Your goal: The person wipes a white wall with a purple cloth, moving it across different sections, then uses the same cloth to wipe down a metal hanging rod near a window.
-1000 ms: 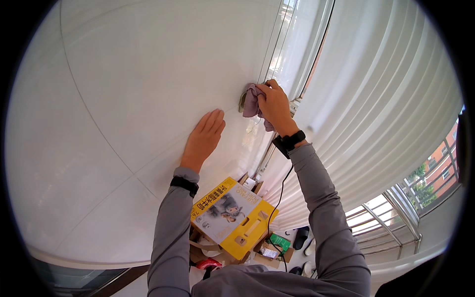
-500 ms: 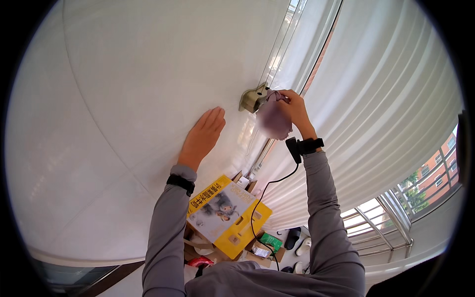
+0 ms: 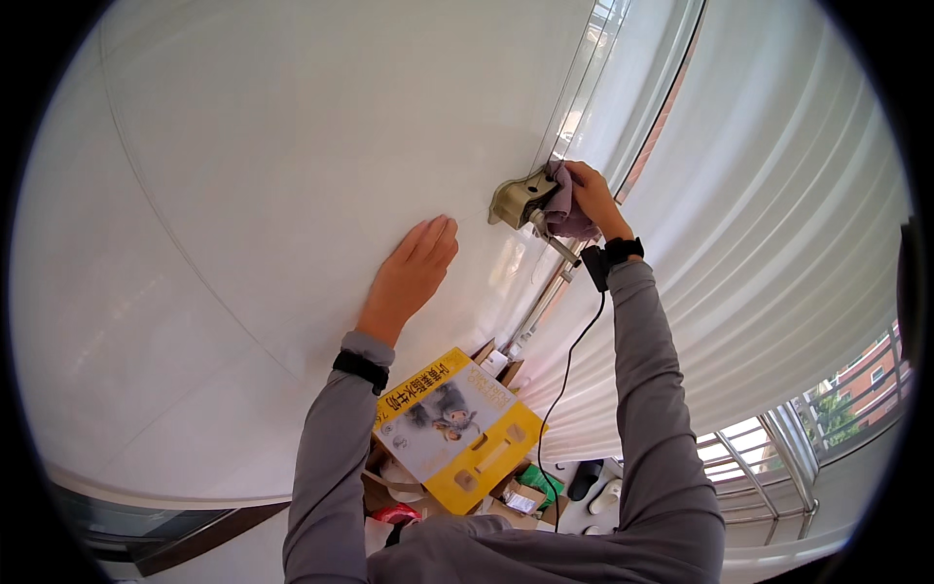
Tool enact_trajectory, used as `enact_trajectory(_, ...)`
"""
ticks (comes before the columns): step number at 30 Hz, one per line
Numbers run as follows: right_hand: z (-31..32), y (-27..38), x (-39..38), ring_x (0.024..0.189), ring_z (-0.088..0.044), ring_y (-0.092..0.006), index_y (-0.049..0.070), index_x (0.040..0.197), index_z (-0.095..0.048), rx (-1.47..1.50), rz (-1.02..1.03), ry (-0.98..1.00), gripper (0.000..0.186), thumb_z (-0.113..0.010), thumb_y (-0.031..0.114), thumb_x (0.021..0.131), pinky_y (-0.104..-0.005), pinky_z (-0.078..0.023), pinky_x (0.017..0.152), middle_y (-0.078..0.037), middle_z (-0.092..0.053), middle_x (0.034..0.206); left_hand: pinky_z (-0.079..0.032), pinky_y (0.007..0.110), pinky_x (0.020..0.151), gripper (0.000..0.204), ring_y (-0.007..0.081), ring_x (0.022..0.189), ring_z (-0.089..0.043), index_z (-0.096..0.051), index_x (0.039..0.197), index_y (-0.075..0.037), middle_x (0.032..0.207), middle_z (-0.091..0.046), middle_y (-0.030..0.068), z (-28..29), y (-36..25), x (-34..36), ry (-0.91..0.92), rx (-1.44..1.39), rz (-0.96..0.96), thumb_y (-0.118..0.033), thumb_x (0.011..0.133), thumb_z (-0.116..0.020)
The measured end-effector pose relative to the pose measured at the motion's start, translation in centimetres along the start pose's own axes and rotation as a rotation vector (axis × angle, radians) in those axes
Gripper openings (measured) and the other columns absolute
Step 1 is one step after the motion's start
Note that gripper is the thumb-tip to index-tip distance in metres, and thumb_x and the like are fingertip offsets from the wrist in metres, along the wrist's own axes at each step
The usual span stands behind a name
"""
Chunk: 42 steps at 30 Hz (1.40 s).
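Observation:
A wall-mounted metal crank winder (image 3: pixel 519 202) is fixed to the white tiled wall (image 3: pixel 292 146), with thin cables running up from it and a crank handle (image 3: pixel 559 245) angled down toward the right. My right hand (image 3: pixel 595 198) grips a mauve cloth (image 3: pixel 570 216) and presses it against the winder's right side. Part of the winder is hidden behind the cloth. Left of the winder, my left hand (image 3: pixel 410 275) rests on the wall with its fingers stretched out, holding nothing. The cloth's far side cannot be seen.
A yellow and white carton (image 3: pixel 462 428) stands below my hands, beside other boxes and a green packet (image 3: pixel 537 479). Shoes (image 3: pixel 585 479) lie on the floor. White curtains (image 3: pixel 778 243) hang on the right, near metal railings (image 3: pixel 783 457). A black cable (image 3: pixel 574 355) hangs from my right wrist.
The cloth has moved from hanging over the crank handle up against the winder's side, baring the handle. My left hand stays on the wall. The view has shifted slightly.

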State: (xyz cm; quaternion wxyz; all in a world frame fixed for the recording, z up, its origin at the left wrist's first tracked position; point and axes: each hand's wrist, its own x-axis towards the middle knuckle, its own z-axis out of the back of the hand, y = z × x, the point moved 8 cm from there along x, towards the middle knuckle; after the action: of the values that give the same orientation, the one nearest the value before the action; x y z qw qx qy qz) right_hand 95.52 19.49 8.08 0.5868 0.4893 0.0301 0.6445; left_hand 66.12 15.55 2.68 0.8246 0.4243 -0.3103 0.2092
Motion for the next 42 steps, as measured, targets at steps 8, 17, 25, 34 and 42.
enact_trajectory(8,-1.0,-2.4,-1.3,0.093,-0.062,-0.0303,0.004,0.11,-0.063,-0.224,0.012,0.061,0.03,-0.054,0.003,0.081,-0.0337,-0.048,0.085,-0.015,-0.064,0.103,-0.031,0.033,0.108,0.026,0.0159,0.126,-0.04,-0.056,0.107,-0.012,0.13,-0.048,0.002,0.1,0.2,0.2,0.003,-0.005,0.016,-0.018,0.081,-0.056)
enact_trajectory(17,1.0,6.2,-3.1,0.086,-0.062,-0.0278,0.012,0.102,-0.07,-0.313,-0.011,-0.254,0.031,-0.06,0.008,0.073,-0.0355,-0.05,0.078,-0.011,-0.059,0.096,-0.031,0.033,0.108,0.027,0.0169,0.126,-0.04,-0.056,0.107,-0.011,0.131,-0.047,0.002,-0.2,0.5,-0.3,-0.02,0.029,0.011,-0.018,0.081,-0.056)
enact_trajectory(25,-1.4,7.7,-1.3,0.088,-0.06,-0.0291,0.013,0.097,-0.072,-0.658,0.048,0.079,0.027,-0.058,0.01,0.074,-0.0359,-0.05,0.076,-0.01,-0.059,0.097,-0.03,0.033,0.108,0.027,0.0168,0.126,-0.039,-0.054,0.109,-0.01,0.131,-0.046,0.0026,0.3,0.1,0.2,0.009,0.0,0.004,-0.018,0.083,-0.054)
enact_trajectory(34,5.0,13.4,-12.7,0.085,-0.059,-0.0271,0.011,0.102,-0.068,-0.229,-0.016,-0.072,0.032,-0.057,0.004,0.073,-0.0338,-0.048,0.077,-0.009,-0.058,0.094,-0.03,0.036,0.107,0.03,0.0203,0.125,-0.04,-0.053,0.11,-0.008,0.126,-0.05,0.0059,0.3,0.3,0.8,-0.035,-0.17,-0.021,-0.018,0.083,-0.058)
enact_trajectory(42,-2.6,13.5,-30.3,0.085,-0.06,-0.0298,0.013,0.109,-0.059,-0.092,-0.307,-0.005,0.041,-0.062,0.004,0.07,-0.0359,-0.049,0.073,-0.009,-0.058,0.097,-0.042,0.036,0.089,0.043,0.0264,0.099,-0.057,-0.052,0.115,-0.003,0.108,-0.06,0.0124,7.1,-8.3,-7.0,0.158,-1.528,0.6,-0.028,0.083,-0.065)
